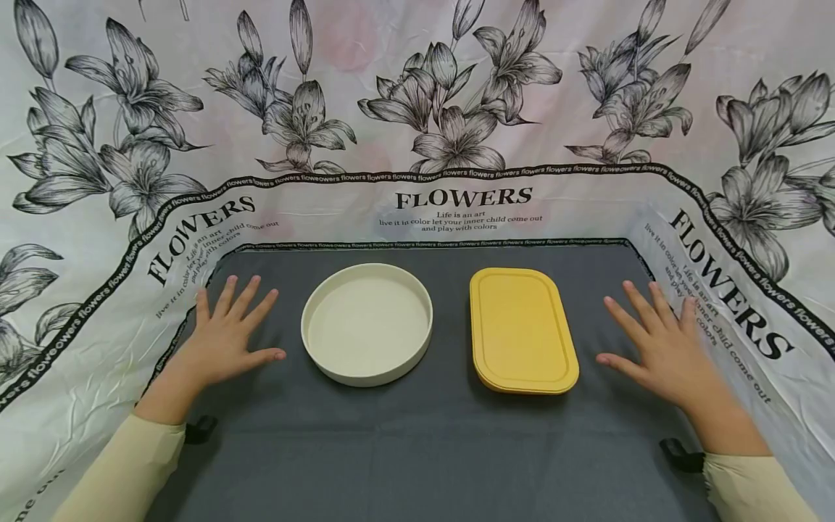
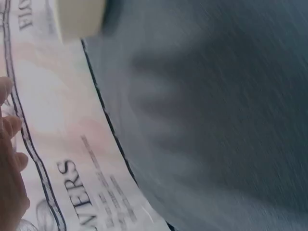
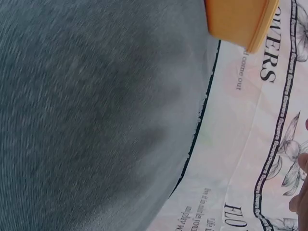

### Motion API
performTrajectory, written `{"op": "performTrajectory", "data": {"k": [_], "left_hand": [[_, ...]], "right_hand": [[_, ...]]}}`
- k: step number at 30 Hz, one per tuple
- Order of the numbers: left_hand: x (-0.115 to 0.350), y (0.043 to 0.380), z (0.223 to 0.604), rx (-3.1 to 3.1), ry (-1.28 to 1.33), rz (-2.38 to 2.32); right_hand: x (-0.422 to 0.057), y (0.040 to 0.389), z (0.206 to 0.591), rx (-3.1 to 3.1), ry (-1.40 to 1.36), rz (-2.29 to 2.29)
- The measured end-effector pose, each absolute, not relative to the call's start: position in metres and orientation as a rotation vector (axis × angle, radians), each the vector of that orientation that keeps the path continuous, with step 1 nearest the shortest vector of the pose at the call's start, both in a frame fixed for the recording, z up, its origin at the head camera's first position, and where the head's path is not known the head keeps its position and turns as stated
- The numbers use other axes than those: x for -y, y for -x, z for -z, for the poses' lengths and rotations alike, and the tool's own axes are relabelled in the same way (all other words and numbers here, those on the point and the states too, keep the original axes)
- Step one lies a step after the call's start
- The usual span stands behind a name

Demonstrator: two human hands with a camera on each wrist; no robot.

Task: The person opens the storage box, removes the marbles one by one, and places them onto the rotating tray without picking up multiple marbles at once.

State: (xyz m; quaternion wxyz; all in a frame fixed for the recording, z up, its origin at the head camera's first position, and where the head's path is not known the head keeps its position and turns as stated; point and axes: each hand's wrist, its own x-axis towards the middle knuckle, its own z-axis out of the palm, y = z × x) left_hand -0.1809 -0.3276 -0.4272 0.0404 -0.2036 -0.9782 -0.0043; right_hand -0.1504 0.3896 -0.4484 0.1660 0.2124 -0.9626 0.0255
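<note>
A round, shallow cream dish (image 1: 367,324) with a low rim sits left of centre on the dark grey cloth. To its right is a yellow rectangular lidded container (image 1: 524,330) with rounded corners. My left hand (image 1: 223,344) is spread with straight fingers, apart from the dish on its left side. My right hand (image 1: 665,351) is spread likewise, to the right of the yellow container and not touching it. Part of the yellow container (image 3: 238,21) shows in the right wrist view, and a corner of the cream dish (image 2: 79,18) in the left wrist view.
The grey cloth (image 1: 391,464) is bordered by a white floral cloth (image 1: 313,210) with printed lettering. A dark strap (image 1: 200,429) hangs by the left sleeve, and another strap (image 1: 681,457) by the right one. A gap of grey cloth separates dish and container.
</note>
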Motion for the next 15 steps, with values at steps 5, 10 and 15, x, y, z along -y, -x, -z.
{"op": "performTrajectory", "data": {"k": [5, 10, 15], "left_hand": [[0.305, 0.186, 0.425, 2.994, 0.671, 0.121], [0.280, 0.188, 0.426, 3.009, 0.657, 0.289], [0.253, 0.190, 0.425, 3.003, 0.658, 0.448]], "right_hand": [[-0.383, 0.151, 0.450, 2.700, -0.640, -0.164], [-0.376, 0.149, 0.452, 2.674, -0.669, -0.238], [-0.371, 0.150, 0.453, 2.655, -0.696, -0.298]]}}
